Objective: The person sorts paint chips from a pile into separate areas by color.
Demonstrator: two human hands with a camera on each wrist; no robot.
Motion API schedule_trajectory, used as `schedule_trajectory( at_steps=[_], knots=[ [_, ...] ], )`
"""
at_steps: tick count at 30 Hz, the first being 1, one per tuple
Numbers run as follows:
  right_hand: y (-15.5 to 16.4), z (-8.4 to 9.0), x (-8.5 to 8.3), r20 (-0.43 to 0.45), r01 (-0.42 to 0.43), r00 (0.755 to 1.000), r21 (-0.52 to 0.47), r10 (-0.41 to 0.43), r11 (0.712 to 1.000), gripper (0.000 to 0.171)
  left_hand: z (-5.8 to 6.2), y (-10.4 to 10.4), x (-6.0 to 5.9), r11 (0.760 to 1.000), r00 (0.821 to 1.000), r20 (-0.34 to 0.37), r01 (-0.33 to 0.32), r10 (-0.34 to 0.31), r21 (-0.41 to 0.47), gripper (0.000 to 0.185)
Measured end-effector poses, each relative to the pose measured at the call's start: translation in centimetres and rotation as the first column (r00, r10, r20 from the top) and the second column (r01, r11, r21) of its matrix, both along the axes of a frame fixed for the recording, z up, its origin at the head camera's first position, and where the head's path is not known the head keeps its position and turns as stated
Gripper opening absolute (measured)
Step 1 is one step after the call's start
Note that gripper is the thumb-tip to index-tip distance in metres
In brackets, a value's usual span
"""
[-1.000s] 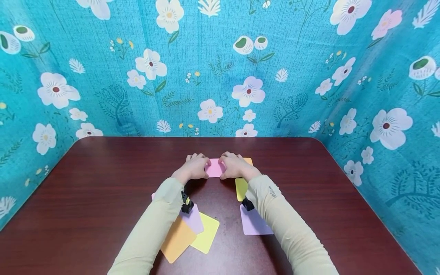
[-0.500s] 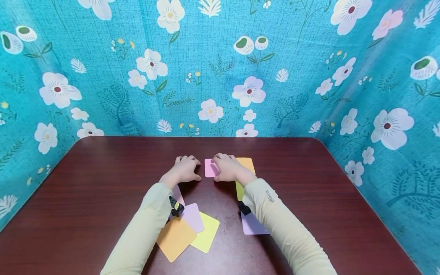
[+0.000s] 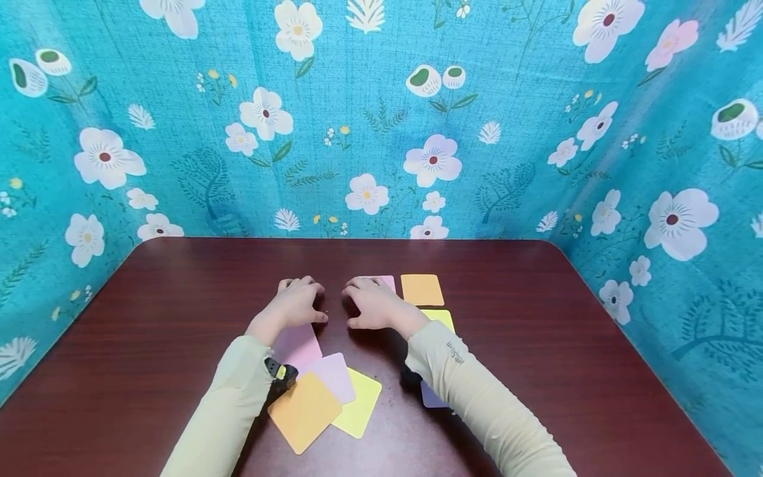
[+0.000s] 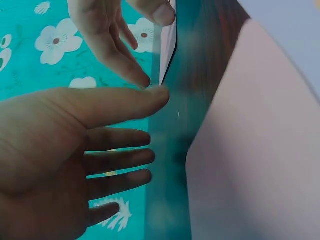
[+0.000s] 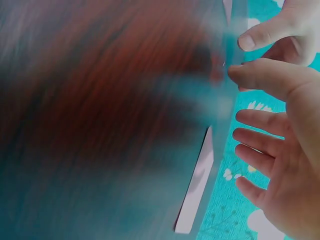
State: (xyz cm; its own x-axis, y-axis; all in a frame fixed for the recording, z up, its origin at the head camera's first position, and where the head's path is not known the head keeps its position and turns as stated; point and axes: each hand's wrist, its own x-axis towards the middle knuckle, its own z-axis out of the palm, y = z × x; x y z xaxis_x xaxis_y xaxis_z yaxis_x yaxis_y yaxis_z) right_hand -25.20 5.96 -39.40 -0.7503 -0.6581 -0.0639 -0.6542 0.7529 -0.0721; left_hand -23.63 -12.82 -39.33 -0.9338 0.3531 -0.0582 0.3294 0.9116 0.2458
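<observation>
Behind, floral curtain (image 3: 357, 106), sleeve (image 3: 477, 387) part-hiding lilac card (image 3: 432, 397)

A dark reddish-brown, wood-grained bench (image 3: 512, 278) with a glossy surface and rounded far corners fills the lower part of the head view. A turquoise fabric cloth (image 3: 357, 109) stands beyond its far edge and runs along its left and right sides. Printed on the cloth are large white five-petalled flowers with dark red centres (image 3: 679, 224), a pink flower (image 3: 670, 44) high on the right, white rounded buds with green openings (image 3: 424, 81), white feathery leaves (image 3: 490, 132) and darker blue branching trees (image 3: 205, 175).
</observation>
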Motion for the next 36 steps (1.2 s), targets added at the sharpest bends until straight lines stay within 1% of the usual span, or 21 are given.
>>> schedule_trajectory(
  at_steps=[3, 6, 9, 13, 17, 22, 25, 30, 32, 36],
  knots=[
    [-0.7, 0.1, 0.5, 0.005, -0.019, 1.0, -0.004, 0.019, 1.0, 0.055, -0.1, -1.0, 1.0, 1.0, 1.0, 0.018, -0.009, 0.01, -0.008, 0.063],
    [-1.0, 0.3, 1.0, 0.011, -0.026, 1.0, 0.004, 0.026, 1.0, 0.055, 0.0, -1.8, 2.0, 1.0, 0.999, 0.038, -0.004, 0.005, -0.022, 0.072],
    [-1.3, 0.4, 1.4, 0.013, -0.04, 0.999, 0.018, 0.04, 0.999, 0.054, 0.1, -2.3, 2.9, 0.999, 0.999, 0.038, 0.009, -0.007, -0.032, 0.076],
    [-1.9, 0.2, 1.9, 0.013, -0.073, 0.997, 0.025, 0.072, 0.997, 0.053, 0.4, -3.0, 4.1, 0.998, 0.998, 0.059, -0.001, 0.005, -0.066, 0.081],
    [-2.7, 0.1, 2.5, 0.004, -0.099, 0.995, 0.043, 0.099, 0.994, 0.052, 0.7, -3.5, 5.3, 0.994, 0.995, 0.095, -0.005, 0.016, -0.11, 0.09],
    [-3.8, 0.0, 3.1, 0.023, -0.159, 0.987, 0.052, 0.158, 0.986, 0.055, 0.8, -3.5, 6.4, 0.994, 0.991, 0.13, -0.008, 0.021, -0.107, 0.095],
    [-4.4, 0.0, 3.4, 0.047, -0.185, 0.982, 0.051, 0.182, 0.981, 0.058, 0.8, -3.6, 6.7, 0.994, 0.994, 0.111, 0.008, 0.005, -0.111, 0.091],
    [-5.0, -0.2, 3.7, 0.076, -0.19, 0.98, 0.058, 0.186, 0.98, 0.063, 0.9, -3.6, 6.6, 0.99, 0.998, 0.059, 0.045, -0.037, -0.137, 0.074],
    [-5.2, -0.3, 3.7, 0.075, -0.19, 0.98, 0.065, 0.185, 0.98, 0.064, 0.9, -3.6, 6.6, 0.99, 0.998, 0.053, 0.05, -0.043, -0.134, 0.069],
    [-5.5, -0.4, 3.7, 0.054, -0.197, 0.98, 0.081, 0.193, 0.977, 0.065, 0.9, -3.6, 6.4, 0.991, 0.998, 0.053, 0.048, -0.042, -0.122, 0.067]
  ],
)
